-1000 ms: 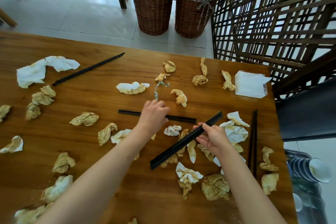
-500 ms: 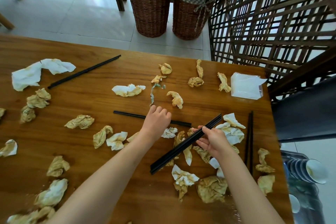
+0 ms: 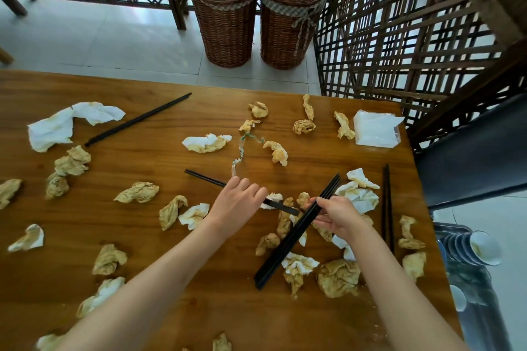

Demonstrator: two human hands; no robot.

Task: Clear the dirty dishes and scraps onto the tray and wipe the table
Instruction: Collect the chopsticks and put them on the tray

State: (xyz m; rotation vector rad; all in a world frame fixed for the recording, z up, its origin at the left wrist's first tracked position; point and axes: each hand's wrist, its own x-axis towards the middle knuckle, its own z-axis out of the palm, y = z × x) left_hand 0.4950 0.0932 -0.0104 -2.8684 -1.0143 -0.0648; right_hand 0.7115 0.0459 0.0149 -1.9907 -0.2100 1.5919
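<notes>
The left hand [image 3: 238, 202] is curling its fingers around a black chopstick [image 3: 205, 177] in the middle of the wooden table [image 3: 199, 308]. One end of that stick is poking out to the left of the hand, and the other end is sticking out to the right, over some crumpled paper. I cannot tell if the stick is lifted or lying flat.

The right hand [image 3: 336, 215] is gripping a bundle of black chopsticks [image 3: 291, 239] — the thumb is on top and the fingers are wrapping under. The bundle is slanting from up by the right hand's far side down toward the person, above the table.

Dirty napkins [image 3: 138, 192] are lying all over the table, yellow and scrunched up. A big whiter one [image 3: 57, 128] is sitting far to the left. Another chopstick [image 3: 137, 120] is lying alone beside it, well apart from both hands. A pair of chopsticks [image 3: 387, 208] is lying straight near the right edge, just beside the right arm. A pack of clean tissues [image 3: 375, 131] is sitting at the far right corner.

A metal tray [image 3: 470, 293] is waiting off the right side of the table, lower down — it is holding small white cups [image 3: 484, 248] lying on their sides in a row.

Two wicker baskets [image 3: 225, 14] with lids are standing on the floor past the table.
</notes>
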